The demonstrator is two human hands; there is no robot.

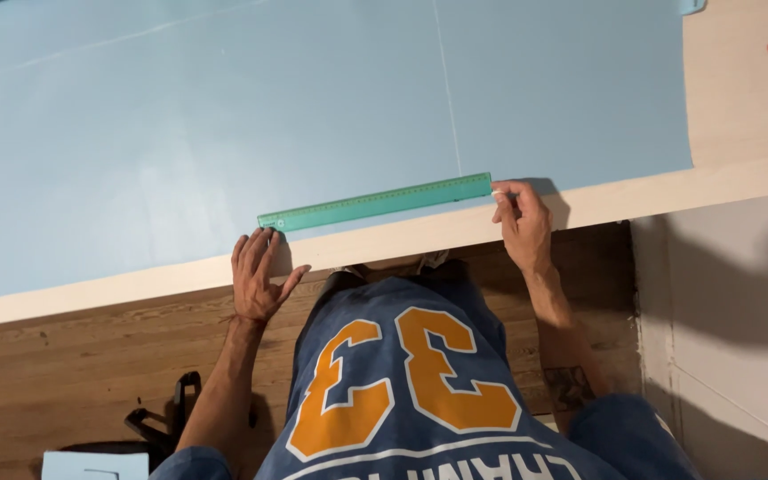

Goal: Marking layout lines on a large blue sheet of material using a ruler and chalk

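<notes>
A flat, translucent green ruler [375, 202] lay on smooth pale-blue sheet [224, 116]; right hand [520, 220] pinched its end in a closed grip, left hand [258, 271] pressed open-fingered beside it.

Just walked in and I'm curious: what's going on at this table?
A person leans over a pale wooden table covered by a large light blue sheet. A long translucent green plastic ruler lies near the sheet's front edge. The left hand rests flat by one ruler end; the right hand pinches the other end.
</notes>
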